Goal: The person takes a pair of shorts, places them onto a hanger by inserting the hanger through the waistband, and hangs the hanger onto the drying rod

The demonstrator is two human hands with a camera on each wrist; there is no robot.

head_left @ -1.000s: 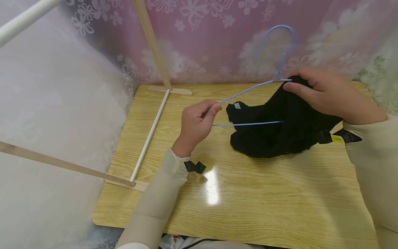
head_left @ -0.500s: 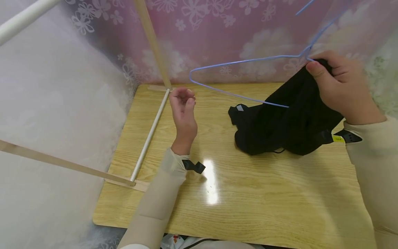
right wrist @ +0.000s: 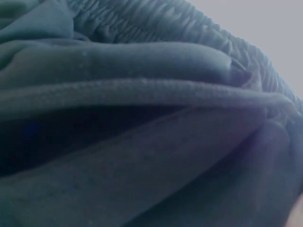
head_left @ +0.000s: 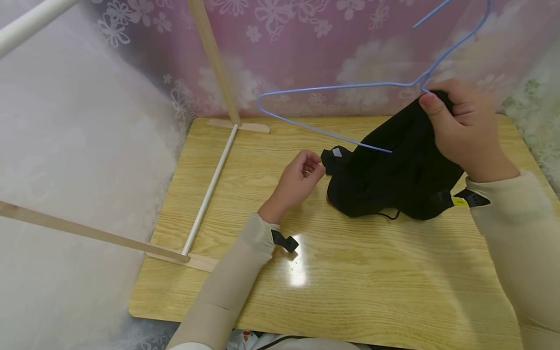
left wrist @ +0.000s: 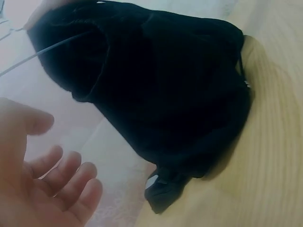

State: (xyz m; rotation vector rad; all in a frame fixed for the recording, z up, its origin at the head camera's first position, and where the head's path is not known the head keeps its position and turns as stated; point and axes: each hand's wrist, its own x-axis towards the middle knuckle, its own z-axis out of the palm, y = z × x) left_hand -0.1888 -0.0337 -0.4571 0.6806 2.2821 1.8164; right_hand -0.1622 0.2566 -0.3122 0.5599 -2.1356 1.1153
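Note:
My right hand (head_left: 470, 129) pinches a black garment (head_left: 385, 184) together with the shoulder of a blue wire hanger (head_left: 328, 88), just beside the hook. Half of the hanger sticks out to the left; its lower bar runs into the cloth. The garment hangs down onto the table, with a pale label at its left end and a thin cord below. In the right wrist view a gathered elastic edge (right wrist: 156, 21) shows. My left hand (head_left: 299, 177) is beside the labelled end, fingers loosely bent; the left wrist view shows it holding nothing, apart from the cloth.
A rack of wooden posts (head_left: 214, 63) and white rods (head_left: 212, 189) stands on the left of the wooden table (head_left: 350, 282). A floral curtain (head_left: 297, 53) hangs behind the table's back edge.
My left hand let go of the hanger, drew back left, then moved right toward the garment's labelled end. My right hand lifted hanger and garment up and right, then came slightly back left.

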